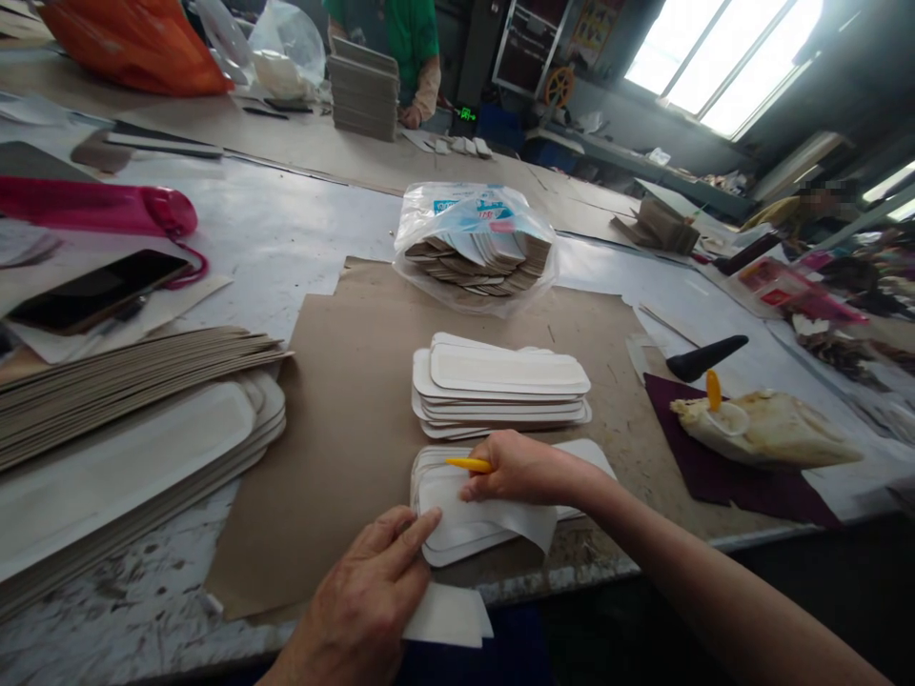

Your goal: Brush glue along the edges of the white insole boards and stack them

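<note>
My right hand is closed around a yellow pointed plastic tool, its tip to the left. Beneath that hand, a thin white sheet lies across the near stack of long white round-cornered boards, one corner hanging over the front. My left hand has its index fingertip at the stack's left end. Thin white slips stick out from under its curled fingers, held there. Just beyond lies a second stack of similar white boards. Brown cardboard lies under both stacks.
Larger boards are piled at left, near a phone and pink pouch. A plastic bag of cut pieces stands ahead. At right are a black-handled tool and a glue-smeared bag. Across the table stands a person in green.
</note>
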Motion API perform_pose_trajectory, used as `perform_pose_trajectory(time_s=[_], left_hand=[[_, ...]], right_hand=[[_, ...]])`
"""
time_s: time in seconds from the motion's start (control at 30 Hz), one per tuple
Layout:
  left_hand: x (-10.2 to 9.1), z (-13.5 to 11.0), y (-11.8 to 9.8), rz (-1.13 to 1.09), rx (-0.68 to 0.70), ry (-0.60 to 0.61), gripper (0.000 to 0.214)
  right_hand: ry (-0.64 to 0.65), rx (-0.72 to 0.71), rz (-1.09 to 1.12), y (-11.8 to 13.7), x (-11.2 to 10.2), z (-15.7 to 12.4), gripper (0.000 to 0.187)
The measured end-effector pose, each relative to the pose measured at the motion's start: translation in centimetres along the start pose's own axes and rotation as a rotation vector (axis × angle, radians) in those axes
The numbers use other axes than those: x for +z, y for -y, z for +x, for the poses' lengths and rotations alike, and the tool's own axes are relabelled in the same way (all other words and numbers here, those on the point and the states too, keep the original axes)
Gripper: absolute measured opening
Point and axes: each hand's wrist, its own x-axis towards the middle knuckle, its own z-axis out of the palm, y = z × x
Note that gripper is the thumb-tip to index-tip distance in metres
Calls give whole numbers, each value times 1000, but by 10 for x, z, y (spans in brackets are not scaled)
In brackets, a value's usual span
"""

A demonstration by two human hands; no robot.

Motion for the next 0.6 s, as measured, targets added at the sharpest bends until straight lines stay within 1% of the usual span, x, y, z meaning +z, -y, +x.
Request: perform_pose_trajectory(time_s=[0.1, 0.13, 0.23, 0.3, 0.4, 0.5, 0.6], left_hand=[[-1, 1, 1, 38, 5, 82, 28], [-1, 0, 2, 51, 9, 82, 29], [4, -4, 5, 84, 35, 16, 35], [7, -6, 9, 110, 69, 4, 35], [9, -9, 19, 187, 175, 29, 36], [9, -9, 29, 265, 328, -5, 35], [8, -8, 34, 286, 368, 12, 34]], right_hand=[[5, -6, -5, 2, 2, 3, 26], [7, -10, -14, 3, 2, 3, 26], [3, -30, -75, 5, 1, -3, 25], [-9, -21, -121, 0, -4, -17, 22], [-46, 64, -130, -20, -14, -51, 20], [-133, 162, -51, -51, -21, -87, 21], [-246, 190, 72, -78, -22, -105, 21]])
